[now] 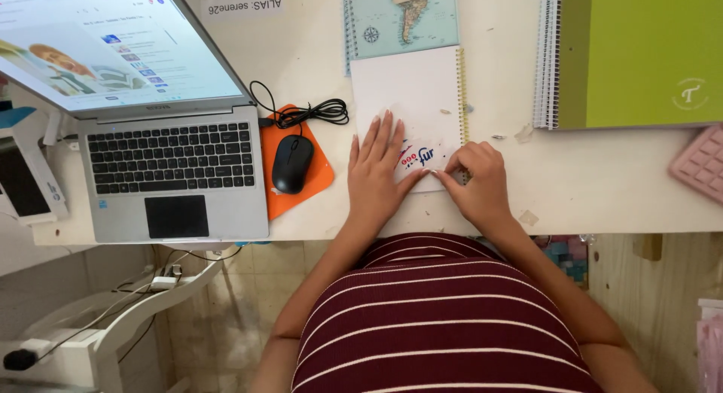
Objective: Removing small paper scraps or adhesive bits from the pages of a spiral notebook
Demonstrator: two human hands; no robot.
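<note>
Head view. A white spiral pad [410, 92] lies on the bench [602, 175], directly ahead of the person and between the orange mouse mat [320, 171] and the green notebook [633, 54]. Its long axis runs away from the body and its wire binding is on the right edge.

At the pad's near end lies a small printed slip [419, 156] with red and blue marks. It sits between the two hands.

The left hand [374, 171] lies flat, its grip spread, fingers pointing away and palm pressing on the pad's left near portion. The slip is just to the right of its fingers, touching or nearly so.

The right hand [478, 178] has its grip pressed together at the fingertips, pinching the slip's right near edge. Whether it also holds the page beneath cannot be told.

Both hands are at the slip. The right holds it and the left steadies the pad.

A black mouse [291, 162] and a laptop [162, 159] stand well to the left, untouched.
</note>
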